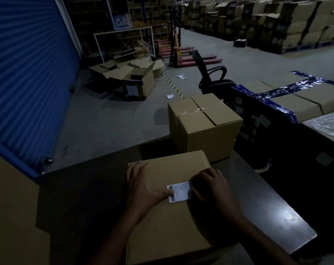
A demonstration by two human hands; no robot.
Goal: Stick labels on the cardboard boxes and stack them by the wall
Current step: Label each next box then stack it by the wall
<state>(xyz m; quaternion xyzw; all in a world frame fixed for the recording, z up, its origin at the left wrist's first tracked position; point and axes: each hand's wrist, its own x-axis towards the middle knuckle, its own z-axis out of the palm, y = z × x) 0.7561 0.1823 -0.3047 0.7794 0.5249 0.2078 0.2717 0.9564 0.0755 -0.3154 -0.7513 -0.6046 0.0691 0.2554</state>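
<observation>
Thumb pressure from the left hand (pixel 141 186) pins one end of the white label (pixel 180 192) flat on the near cardboard box (pixel 168 226), with the other fingers spread loose on the box top. The right hand (pixel 210 186) covers the other end of the label; its fingers bend down over that edge, but it is too dark to tell if they pinch it or just press, so I cannot tell what that grip is. The label sits on top of the box, near the middle. I think it could go on crooked or get a wrinkle if one hand slides while the other pushes. A corner may lift later if it is not rubbed down well. The box rests on a dark table (pixel 277 207) with a bright shiny spot. A second taped box (pixel 202 127) stands just behind it on the same table. Past the table is a grey floor (pixel 104 119), a big blue roller door (pixel 28 73) on the left, a black chair (pixel 212 73), open boxes on the floor (pixel 127 73), and tall stacks of boxes (pixel 277 20) far off. The room is very dim.
</observation>
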